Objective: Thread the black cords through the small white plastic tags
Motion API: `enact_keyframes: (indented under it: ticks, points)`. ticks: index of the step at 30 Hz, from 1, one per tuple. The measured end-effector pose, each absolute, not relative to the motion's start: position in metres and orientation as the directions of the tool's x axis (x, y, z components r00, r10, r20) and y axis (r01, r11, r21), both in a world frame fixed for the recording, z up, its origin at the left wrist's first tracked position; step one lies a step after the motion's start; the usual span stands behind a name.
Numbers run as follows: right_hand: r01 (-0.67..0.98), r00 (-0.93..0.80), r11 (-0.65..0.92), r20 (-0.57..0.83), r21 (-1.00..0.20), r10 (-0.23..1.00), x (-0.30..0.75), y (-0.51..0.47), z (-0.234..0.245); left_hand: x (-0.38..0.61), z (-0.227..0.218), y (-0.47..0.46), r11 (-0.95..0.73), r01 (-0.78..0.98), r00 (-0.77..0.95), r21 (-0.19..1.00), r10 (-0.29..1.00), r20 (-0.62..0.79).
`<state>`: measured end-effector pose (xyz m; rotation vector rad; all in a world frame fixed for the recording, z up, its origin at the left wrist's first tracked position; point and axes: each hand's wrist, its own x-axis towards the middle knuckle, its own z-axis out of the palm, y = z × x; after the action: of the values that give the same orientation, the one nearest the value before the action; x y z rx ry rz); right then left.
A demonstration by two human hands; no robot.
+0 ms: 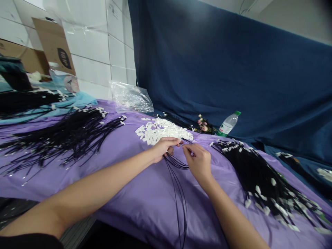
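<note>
My left hand (164, 148) and my right hand (198, 161) meet over the purple sheet (129, 180), fingertips almost touching. Both are pinched on thin black cords (178, 186) that loop below the hands and trail toward me. Just beyond the hands lies a heap of small white plastic pieces (162, 130). What sits between the fingertips is too small to name.
A large pile of black cords with white tags (261, 176) lies at the right. Another spread of tagged black cords (62, 135) lies at the left. Behind stand a plastic bottle (228, 124), small dried flowers (203, 125), a clear plastic bag (131, 97), cardboard boxes (54, 45) and a blue cloth backdrop (233, 65).
</note>
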<state>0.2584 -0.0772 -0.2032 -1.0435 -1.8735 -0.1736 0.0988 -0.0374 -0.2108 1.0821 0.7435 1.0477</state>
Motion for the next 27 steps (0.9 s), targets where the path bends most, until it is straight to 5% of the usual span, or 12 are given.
enact_keyframes:
  ticks: [20,27]
  points:
    - [0.757,-0.048,0.389,0.550,-0.524,0.834,0.264,-0.076,-0.196,0.091,-0.201,-0.029,0.261,-0.383,0.306,0.886,0.941,-0.144]
    - [0.699,-0.088,0.477,0.597,-0.533,0.797,0.269,-0.070,-0.195,0.088,-0.193,-0.024,0.372,-0.494,0.269,0.786,0.925,-0.268]
